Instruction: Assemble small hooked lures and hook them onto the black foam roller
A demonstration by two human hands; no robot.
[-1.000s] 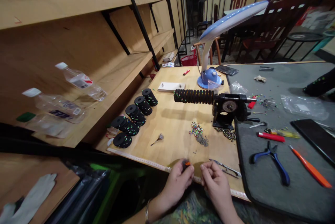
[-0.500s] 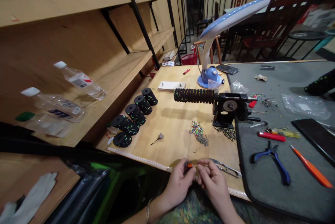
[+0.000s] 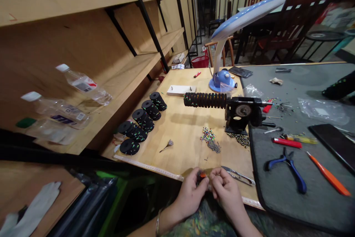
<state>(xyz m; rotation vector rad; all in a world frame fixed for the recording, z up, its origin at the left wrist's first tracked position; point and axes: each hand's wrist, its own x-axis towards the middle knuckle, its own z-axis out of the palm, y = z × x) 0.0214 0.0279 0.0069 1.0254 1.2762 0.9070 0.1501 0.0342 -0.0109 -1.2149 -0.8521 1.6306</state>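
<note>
My left hand [image 3: 191, 192] is closed around a small black disc with an orange bit [image 3: 200, 176], held at the near edge of the wooden board [image 3: 183, 133]. My right hand [image 3: 224, 189] is pinched right beside it, fingertips touching the same piece. Both hands meet just over the ruler edge [image 3: 149, 168]. Metal tweezers [image 3: 239, 176] lie just right of my right hand. A pile of small beads [image 3: 210, 141] lies further up the board.
A black winder with a foam-disc-loaded spindle [image 3: 222, 104] stands mid-board. Stacks of black discs [image 3: 141, 120] sit left. A blue lamp [image 3: 224, 78], blue pliers [image 3: 288, 165], a red lighter [image 3: 285, 142] and an orange tool [image 3: 327, 174] lie on the grey mat. Bottles [image 3: 83, 85] rest on the shelf.
My right hand has moved left until its fingertips meet my left hand at the small disc. The view has shifted slightly.
</note>
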